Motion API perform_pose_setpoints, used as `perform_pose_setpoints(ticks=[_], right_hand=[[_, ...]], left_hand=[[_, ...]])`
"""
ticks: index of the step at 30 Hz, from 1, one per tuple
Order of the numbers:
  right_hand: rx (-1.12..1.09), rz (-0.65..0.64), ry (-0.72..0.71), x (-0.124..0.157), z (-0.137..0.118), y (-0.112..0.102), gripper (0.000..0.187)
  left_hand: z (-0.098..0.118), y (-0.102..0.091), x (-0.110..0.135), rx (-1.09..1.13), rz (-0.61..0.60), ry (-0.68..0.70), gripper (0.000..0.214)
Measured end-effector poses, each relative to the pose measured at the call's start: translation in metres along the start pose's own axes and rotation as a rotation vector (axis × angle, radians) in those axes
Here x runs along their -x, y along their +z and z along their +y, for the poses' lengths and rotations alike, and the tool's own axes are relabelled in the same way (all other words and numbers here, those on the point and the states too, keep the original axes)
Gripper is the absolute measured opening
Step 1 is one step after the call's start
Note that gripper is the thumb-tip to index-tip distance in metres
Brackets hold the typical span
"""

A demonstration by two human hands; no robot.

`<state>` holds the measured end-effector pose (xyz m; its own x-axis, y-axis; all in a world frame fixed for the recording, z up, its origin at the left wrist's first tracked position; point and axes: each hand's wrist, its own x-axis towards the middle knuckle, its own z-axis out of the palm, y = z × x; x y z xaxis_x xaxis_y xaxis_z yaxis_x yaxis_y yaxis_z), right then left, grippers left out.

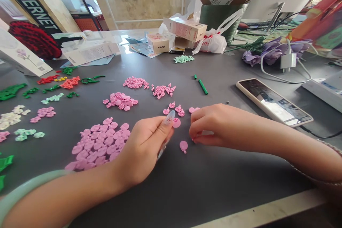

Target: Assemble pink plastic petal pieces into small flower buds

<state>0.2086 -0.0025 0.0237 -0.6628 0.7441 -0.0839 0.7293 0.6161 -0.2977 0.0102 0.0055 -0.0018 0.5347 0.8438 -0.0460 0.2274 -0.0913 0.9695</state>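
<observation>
Between the thumb and fingers of my left hand [149,142] is a pink disc-shaped plastic piece [176,123]. My right hand [213,124] is just right of it, low over the table, its fingers curled and pressed together; whatever they pinch is hidden. A single pink round piece with a small stem [183,146] lies on the table between the hands. Beyond my fingertips are several small pink pieces [179,108], and two pink discs [191,110] sit partly behind my right hand. A large pile of pink petal-like pieces [100,144] spreads left of my left hand.
Smaller pink piles [135,82] lie farther back. Green [203,87], red [48,79], white [10,118] and mint pieces [184,58] are scattered about. A phone [274,101] lies at right, near purple flowers [272,50] and a charger [288,60]. Small boxes [157,43] stand behind.
</observation>
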Motion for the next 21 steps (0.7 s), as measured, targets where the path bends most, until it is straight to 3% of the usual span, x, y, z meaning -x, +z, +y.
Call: perform_pose_setpoints(ticks=[5,13,18,21], right_hand=[[-0.075,0.047,0.019,0.0007,-0.0036,-0.0012,0.012],[-0.550,0.277,0.090,-0.0008,-0.0030,-0.0036,0.009],[-0.701,0.329,0.104,-0.0035,-0.0027,-0.0015,0.001],[-0.756,0.318,0.098,-0.0052,-0.0013,-0.0010,0.007]], left_hand=[[-0.0015,-0.0005,0.0017,-0.004,-0.012,-0.003,0.043],[0.0005,-0.0018,0.0029,-0.065,-0.042,0.019,0.044],[0.0021,-0.0010,0.0029,-0.084,-0.064,0.021,0.043],[0.0013,-0.0010,0.0033,-0.090,-0.074,0.029,0.043]])
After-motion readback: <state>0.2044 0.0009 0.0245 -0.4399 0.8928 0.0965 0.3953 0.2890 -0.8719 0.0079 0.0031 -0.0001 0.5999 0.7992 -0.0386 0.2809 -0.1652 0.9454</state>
